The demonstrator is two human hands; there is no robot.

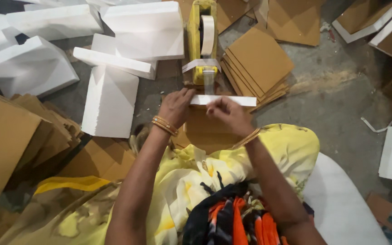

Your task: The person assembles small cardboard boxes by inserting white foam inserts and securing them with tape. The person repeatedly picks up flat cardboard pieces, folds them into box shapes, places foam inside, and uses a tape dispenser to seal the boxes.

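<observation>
Both my left hand [174, 107] and right hand [227, 113] pinch the white foam strip [225, 100] level, so tape from the yellow dispenser [201, 43] just ahead lands flat.

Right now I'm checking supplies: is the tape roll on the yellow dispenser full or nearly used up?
Nearly used up: the tape roll is a thin band around a wide empty middle on the yellow dispenser.

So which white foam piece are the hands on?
The thin strip under the tape dispenser, pinched by left hand and right hand; other slabs lie untouched.
</observation>
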